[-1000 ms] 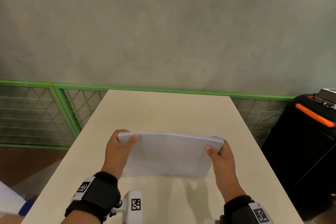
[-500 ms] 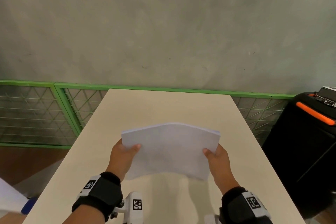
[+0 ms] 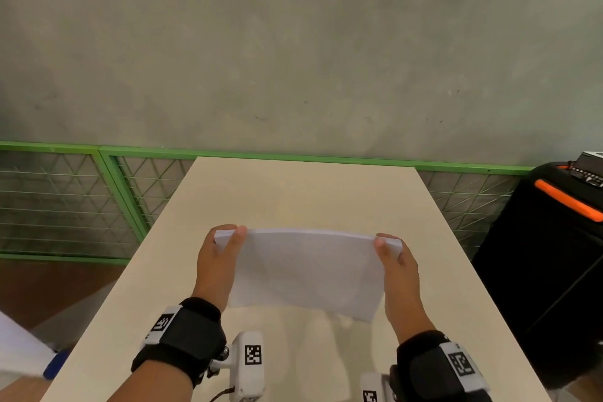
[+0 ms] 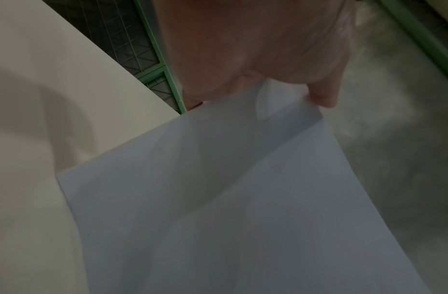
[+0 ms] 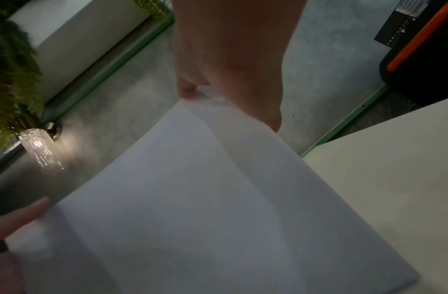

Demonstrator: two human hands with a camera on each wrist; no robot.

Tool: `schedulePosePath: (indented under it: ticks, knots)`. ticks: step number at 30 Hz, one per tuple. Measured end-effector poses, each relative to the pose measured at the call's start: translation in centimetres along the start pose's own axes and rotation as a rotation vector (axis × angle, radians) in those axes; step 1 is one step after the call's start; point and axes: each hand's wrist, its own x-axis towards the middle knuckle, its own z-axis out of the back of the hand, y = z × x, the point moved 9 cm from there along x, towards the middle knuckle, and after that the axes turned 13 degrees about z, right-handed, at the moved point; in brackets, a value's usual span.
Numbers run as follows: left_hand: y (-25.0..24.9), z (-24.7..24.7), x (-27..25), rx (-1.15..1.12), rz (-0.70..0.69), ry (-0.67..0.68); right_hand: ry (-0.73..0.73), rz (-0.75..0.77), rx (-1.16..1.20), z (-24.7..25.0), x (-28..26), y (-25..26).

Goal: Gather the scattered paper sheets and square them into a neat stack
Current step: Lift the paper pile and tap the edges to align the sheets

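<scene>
both hands hold the paper stack point(image 3: 306, 271) up on edge above the table point(image 3: 293, 192) — the left hand point(image 3: 217, 263) pinches the stack's left top corner, thumb on the near face and fingers wrapped behind, and the right hand point(image 3: 399, 268) pinches the right top corner the same way. the sheets stand roughly upright, top edge bowed a little upward in the middle, lower edge hanging just over the table's near part; whether that edge touches the surface cannot be told from the head view. the lower right corner of the stack dips lower than the lower left one.

from the left wrist the paper stack point(image 4: 242, 199) runs down from the thumb and fingertips, with the table point(image 4: 41, 79) to its left. from the right wrist the stack point(image 5: 205, 199) fills most of the picture, gripped at the top, and the left hand's fingers point(image 5: 19, 218) show at its far side.

black wrist straps with white marker tags sit on both forearms. beyond the table's far end runs a green mesh fence point(image 3: 81, 199) against a grey wall point(image 3: 293, 42) — and to the table's right stands a black case point(image 3: 548, 254) with an orange handle point(image 3: 567, 199).
</scene>
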Motion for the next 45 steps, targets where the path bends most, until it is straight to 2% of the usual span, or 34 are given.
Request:
schedulePosePath:
  ticks: [6, 12, 18, 24, 29, 32, 35, 38, 42, 45]
  knots:
    - [0.2, -0.3, 0.1, -0.091, 0.092, -0.046, -0.081, -0.129, 0.089, -0.2, 0.7, -0.4]
    - [-0.1, 0.1, 0.2, -0.083, 0.102, -0.078, -0.06, -0.181, 0.091, -0.3, 1.3, -0.3]
    - [1.0, 0.5, 0.5, -0.108, 0.165, -0.08, 0.014, -0.023, 0.042, -0.8, 0.7, 0.6]
    - [0.9, 0.1, -0.1, 0.035, 0.035, -0.023, 0.071, -0.028, 0.002, -0.5, 0.0, -1.0]
    - [2.8, 0.4, -0.2, 0.042, 0.085, 0.053, 0.075, -0.033, -0.019, -0.4, -0.5, -0.9]
    - [2.0, 0.6, -0.4, -0.001, 0.051, 0.061, 0.068, -0.005, -0.018, -0.7, -0.4, -0.1]
    - [0.9, 0.9, -0.2, -0.012, -0.01, 0.062, 0.058, 0.06, -0.008, -0.6, -0.1, 1.4]
    - [0.2, 1.4, 0.1, 0.071, -0.087, 0.031, 0.051, 0.169, -0.107, -0.3, 0.1, 2.9]
    - [0.0, 1.5, 0.3, 0.176, -0.131, -0.042, 0.094, 0.479, -0.425, -0.9, -0.7, 5.1]
    - [-1.3, 0.7, -0.8, 0.299, -0.33, -0.065, 0.196, 0.556, -0.588, -2.0, -1.4, 4.9]
